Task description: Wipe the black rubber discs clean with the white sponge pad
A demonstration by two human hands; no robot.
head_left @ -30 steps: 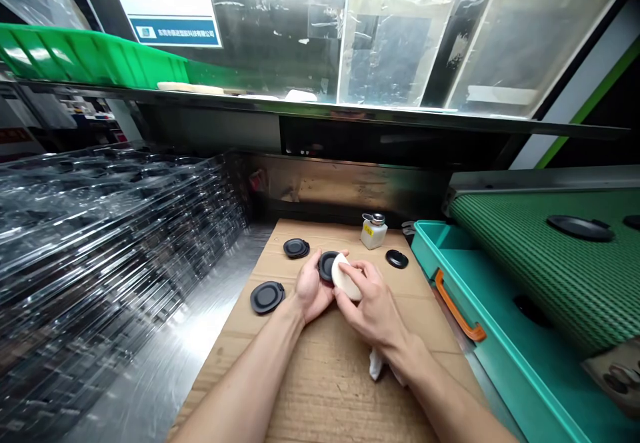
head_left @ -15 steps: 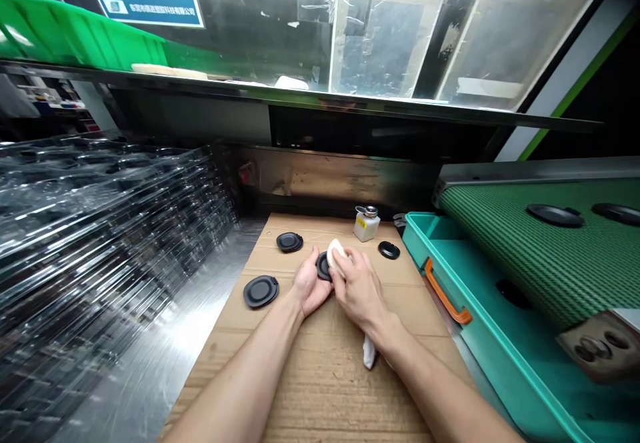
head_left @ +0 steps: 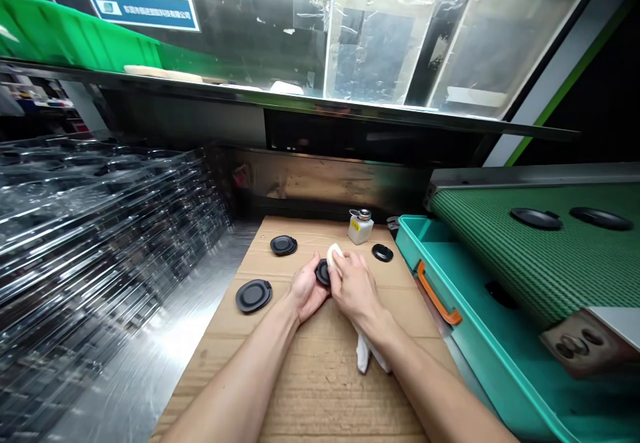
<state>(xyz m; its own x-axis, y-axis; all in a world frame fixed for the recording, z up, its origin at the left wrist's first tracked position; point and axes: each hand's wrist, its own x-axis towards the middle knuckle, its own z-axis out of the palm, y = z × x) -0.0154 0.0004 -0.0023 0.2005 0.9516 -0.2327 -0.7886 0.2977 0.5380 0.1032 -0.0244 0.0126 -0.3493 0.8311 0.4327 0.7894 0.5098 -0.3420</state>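
Note:
My left hand holds a round black plastic lid, with the thumb along its edge. Pressed against that lid is a white cloth, pinched in the fingers of my right hand; its loose tail hangs below the wrist. Both hands are over the middle of a cardboard sheet. To their left lie more black lids: a small stack farther back and a larger one nearer. Behind my right hand stand a white dispenser bottle with a metal top and a single black lid.
Stacked clear plastic trays fill the left side. On the right, a teal bin with an orange handle sits beneath a green conveyor belt carrying black lids. A metal shelf edge with a green crate crosses above.
The view has shifted slightly. The cloth has moved a little across the lid toward its right edge, and more of its hanging tail shows below my right wrist.

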